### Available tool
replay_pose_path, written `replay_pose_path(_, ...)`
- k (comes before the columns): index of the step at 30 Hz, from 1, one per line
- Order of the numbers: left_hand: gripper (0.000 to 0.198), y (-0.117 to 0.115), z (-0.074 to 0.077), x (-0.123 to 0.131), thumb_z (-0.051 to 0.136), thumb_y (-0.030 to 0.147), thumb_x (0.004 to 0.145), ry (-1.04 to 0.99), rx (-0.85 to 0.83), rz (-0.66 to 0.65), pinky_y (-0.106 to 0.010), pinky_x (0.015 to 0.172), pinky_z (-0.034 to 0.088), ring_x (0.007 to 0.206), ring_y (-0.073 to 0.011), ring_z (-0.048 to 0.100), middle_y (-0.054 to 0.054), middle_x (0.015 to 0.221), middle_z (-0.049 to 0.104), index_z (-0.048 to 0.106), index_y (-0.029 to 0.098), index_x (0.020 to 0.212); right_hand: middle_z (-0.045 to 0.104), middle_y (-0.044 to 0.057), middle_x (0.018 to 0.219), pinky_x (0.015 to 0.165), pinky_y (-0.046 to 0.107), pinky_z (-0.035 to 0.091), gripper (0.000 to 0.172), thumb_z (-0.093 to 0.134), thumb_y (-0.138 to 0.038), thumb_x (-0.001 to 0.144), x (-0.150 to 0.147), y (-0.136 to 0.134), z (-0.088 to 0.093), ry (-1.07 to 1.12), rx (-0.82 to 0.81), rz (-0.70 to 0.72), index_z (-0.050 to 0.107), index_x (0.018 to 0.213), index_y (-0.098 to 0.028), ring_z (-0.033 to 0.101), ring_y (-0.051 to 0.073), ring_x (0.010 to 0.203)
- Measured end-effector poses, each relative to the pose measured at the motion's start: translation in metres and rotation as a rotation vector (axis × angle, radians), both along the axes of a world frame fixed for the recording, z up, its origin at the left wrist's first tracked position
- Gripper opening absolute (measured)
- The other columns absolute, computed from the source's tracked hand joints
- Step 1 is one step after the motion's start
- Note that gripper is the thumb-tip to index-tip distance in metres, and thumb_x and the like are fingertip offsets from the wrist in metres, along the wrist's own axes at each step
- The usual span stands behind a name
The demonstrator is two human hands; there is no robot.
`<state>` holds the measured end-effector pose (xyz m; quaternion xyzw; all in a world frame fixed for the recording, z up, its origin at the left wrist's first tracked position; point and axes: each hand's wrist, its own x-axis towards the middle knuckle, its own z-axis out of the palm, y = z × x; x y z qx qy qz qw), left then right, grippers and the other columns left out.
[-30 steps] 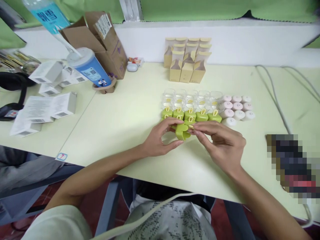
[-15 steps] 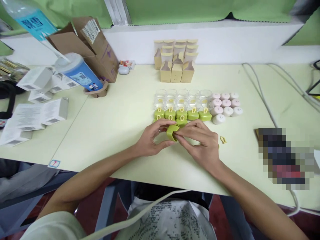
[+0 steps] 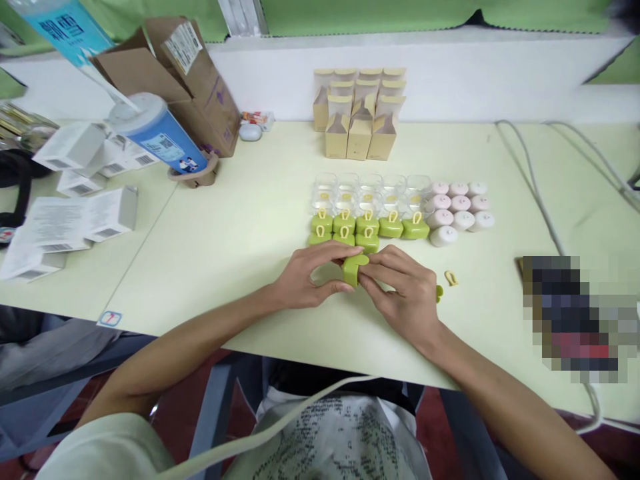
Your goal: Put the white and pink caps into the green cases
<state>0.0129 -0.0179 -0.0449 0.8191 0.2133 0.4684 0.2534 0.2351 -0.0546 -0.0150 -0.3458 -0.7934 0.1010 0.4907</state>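
Observation:
Both hands meet over the pale green table (image 3: 240,253) on one small green heart-shaped case (image 3: 353,267). My left hand (image 3: 310,273) grips its left side with curled fingers. My right hand (image 3: 400,293) pinches its right side. Just behind the hands stand rows of finished green cases with yellow loops (image 3: 367,227). Behind those sit clear plastic cases (image 3: 367,190), and to their right pink and white round pieces (image 3: 460,207). A loose yellow loop (image 3: 451,277) and a small green bit (image 3: 439,292) lie right of my right hand.
Small tan cartons (image 3: 357,113) are stacked at the back wall. A blue-labelled cup (image 3: 157,137), a brown cardboard box (image 3: 175,67) and white boxes (image 3: 75,213) are at the left. Grey cables (image 3: 540,193) run along the right beside a blurred object (image 3: 575,313).
The green case has turned in my fingers and my right hand closed in on it. The yellow loop now lies loose on the table to the right.

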Motion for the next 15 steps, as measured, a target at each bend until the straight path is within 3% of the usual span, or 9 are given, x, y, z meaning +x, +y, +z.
replay_pose_path(3,0.065,0.0001,0.0019,-0.0016,0.088,0.047,0.098,0.034,-0.006,0.035,-0.031,0.096,0.070,0.111,-0.0210,0.085,-0.009,0.133,0.085,0.067,0.032,0.158,0.079,0.003,0.084,0.070,0.033,0.060,0.016,0.077,-0.008,0.100,-0.0025,-0.0015,-0.0039,0.058,-0.071,-0.027,0.080,0.092,-0.022,0.071,0.018,0.077)
replay_pose_path(8,0.064,0.0005,0.0035,-0.0047,0.085,0.047,0.100,0.041,-0.054,0.058,-0.030,0.093,0.071,0.100,-0.0172,0.085,-0.010,0.135,0.085,0.066,0.032,0.159,0.084,0.007,0.100,0.080,0.042,0.064,0.008,0.080,-0.017,0.100,-0.0037,-0.0042,-0.0055,0.068,-0.104,-0.124,0.084,0.102,-0.025,0.075,0.024,0.090)
replay_pose_path(15,0.067,-0.0021,-0.0021,-0.0022,0.087,0.047,0.098,0.043,0.017,0.076,-0.037,0.100,0.072,0.111,-0.0222,0.085,-0.011,0.135,0.085,0.066,0.032,0.160,0.083,0.002,0.084,0.072,0.041,0.063,0.014,0.079,-0.018,0.098,-0.0049,-0.0057,-0.0063,0.180,-0.278,-0.108,0.085,0.090,-0.028,0.073,0.022,0.078)
